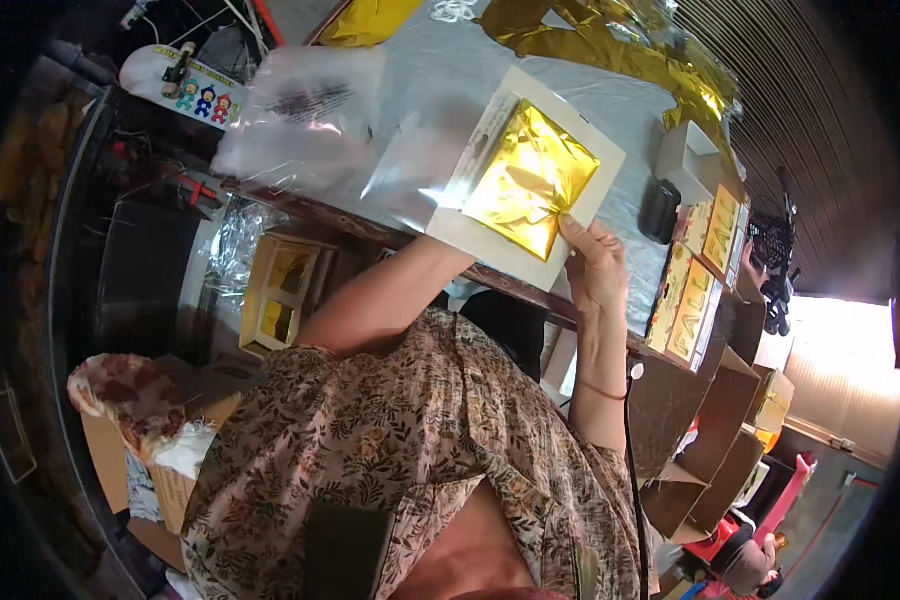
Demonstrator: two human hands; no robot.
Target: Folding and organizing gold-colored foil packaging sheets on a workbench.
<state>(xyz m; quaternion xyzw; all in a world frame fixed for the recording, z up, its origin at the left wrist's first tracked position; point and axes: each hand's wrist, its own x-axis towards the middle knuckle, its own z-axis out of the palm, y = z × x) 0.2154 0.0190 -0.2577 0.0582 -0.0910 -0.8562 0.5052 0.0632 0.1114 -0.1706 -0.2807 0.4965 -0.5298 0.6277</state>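
A white card (602,158) is held up at a tilt over the near edge of the table. On its face lies a square of shiny, crinkled gold foil (532,178), covering most of the middle. My right hand (600,265) grips the lower right side, its thumb pressed on the foil's edge and its fingers partly behind the card. From the lower left my left hand (456,256) reaches behind the card; only the wrist and forearm show, and its fingers are hidden.
Clear plastic (300,120) covers the table's left part. Gold foil sheeting (590,45) lies along the back. At right are a white open box (688,160), a black case (658,210) and orange printed boxes (692,318). Cardboard boxes (715,435) stand lower right; a skateboard (185,85) is upper left.
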